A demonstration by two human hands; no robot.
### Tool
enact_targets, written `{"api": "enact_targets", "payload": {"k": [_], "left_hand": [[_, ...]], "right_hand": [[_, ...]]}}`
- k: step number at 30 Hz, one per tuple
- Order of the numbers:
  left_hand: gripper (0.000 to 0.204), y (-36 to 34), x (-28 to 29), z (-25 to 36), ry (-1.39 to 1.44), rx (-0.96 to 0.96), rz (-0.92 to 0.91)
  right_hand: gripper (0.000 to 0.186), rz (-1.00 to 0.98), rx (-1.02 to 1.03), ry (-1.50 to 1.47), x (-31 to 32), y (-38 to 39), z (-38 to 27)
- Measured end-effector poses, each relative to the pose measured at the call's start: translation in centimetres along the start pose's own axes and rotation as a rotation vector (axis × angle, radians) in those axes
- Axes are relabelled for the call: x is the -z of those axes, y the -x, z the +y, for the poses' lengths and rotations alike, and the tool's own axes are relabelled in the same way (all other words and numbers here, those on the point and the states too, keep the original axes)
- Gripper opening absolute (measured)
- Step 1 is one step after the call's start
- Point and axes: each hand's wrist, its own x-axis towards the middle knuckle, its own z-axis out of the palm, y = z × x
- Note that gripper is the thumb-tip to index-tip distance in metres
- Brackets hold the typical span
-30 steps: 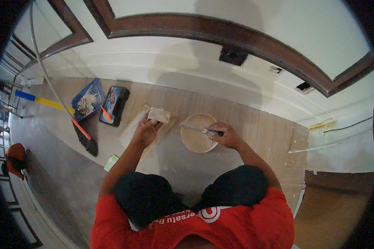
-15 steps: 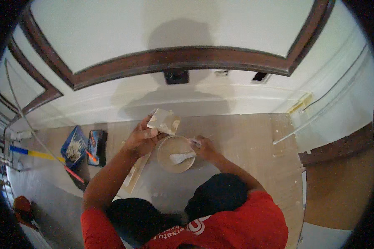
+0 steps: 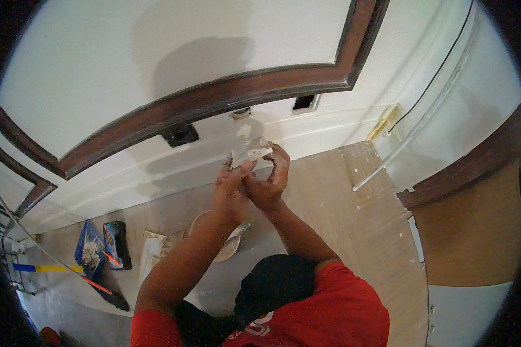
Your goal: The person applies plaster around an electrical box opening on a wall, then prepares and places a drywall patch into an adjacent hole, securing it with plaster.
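A pale, squarish piece [image 3: 252, 154] smeared with tan paste is held up in front of the lower wall, between both hands. My left hand [image 3: 231, 188] grips its left side, fingers closed. My right hand [image 3: 270, 182] has its fingers bent round the right side and lower edge. What exactly the piece is, I cannot tell. Below on the floor stands a round tub [image 3: 230, 252] of paste, partly hidden by my left forearm. A whitened spreading tool [image 3: 238, 231] rests across the tub, out of either hand.
Cut openings sit in the wall ahead: a black box [image 3: 180, 135], a small ragged hole [image 3: 241, 113] and a dark rectangular hole [image 3: 305, 103]. To the left lie a pale board [image 3: 150, 253], a blue tray [image 3: 90, 250] and a dark case [image 3: 116, 245]. A white pipe [image 3: 382, 166] leans at right.
My right hand has let go of the spreading tool, left on the tub, and now grips the pale piece. Both hands rose toward the wall. The view has turned and shifted right.
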Motion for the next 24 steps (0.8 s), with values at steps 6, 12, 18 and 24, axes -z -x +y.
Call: {"api": "enact_targets", "payload": {"k": [6, 12, 18, 24], "left_hand": [[0.066, -1.7, -2.6, -2.4, -0.091, 0.003, 0.036], [0.074, -3.3, -5.8, -2.9, -0.239, 0.138, 0.026], [0.093, -4.6, -1.2, -6.4, -0.417, 0.109, -0.037], [0.065, 2.0, 3.5, -3.2, -0.951, 0.335, -0.001]], "right_hand": [[0.065, 0.073, 0.011, 0.035, 1.7, -0.7, 3.4], [0.064, 0.185, 0.015, -0.028, 2.6, -0.8, 6.7], [0.069, 0.262, -0.187, 0.014, 2.9, -3.7, 7.9], [0.069, 0.193, -0.199, 0.211, 6.4, -6.2, 13.5]]}}
